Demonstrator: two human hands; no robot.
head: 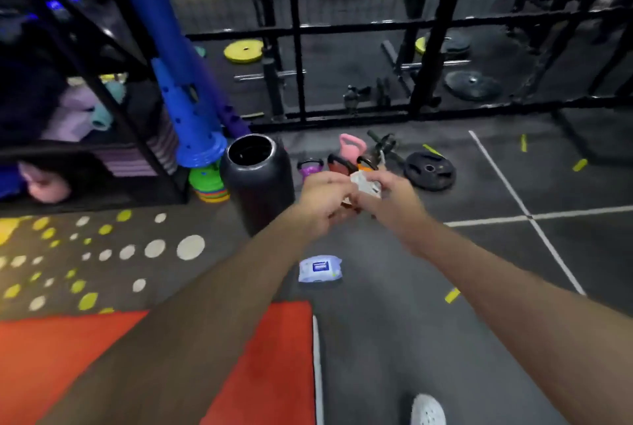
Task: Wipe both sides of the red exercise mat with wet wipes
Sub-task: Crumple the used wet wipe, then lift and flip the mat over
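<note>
The red exercise mat point(274, 356) lies flat on the dark floor at the lower left, partly hidden by my left forearm. A white and blue pack of wet wipes point(319, 269) lies on the floor just beyond the mat's far right corner. Both my hands are raised in front of me above the pack. My left hand point(325, 200) and my right hand point(390, 198) together pinch a crumpled whitish wet wipe point(364, 183) between their fingers.
A tall black bin point(257, 181) stands left of my hands. Kettlebells point(351, 150), a black weight plate point(430, 169) and stacked cones point(209, 185) sit beyond. A black rack point(102, 89) fills the left. My white shoe point(428, 411) is at the bottom.
</note>
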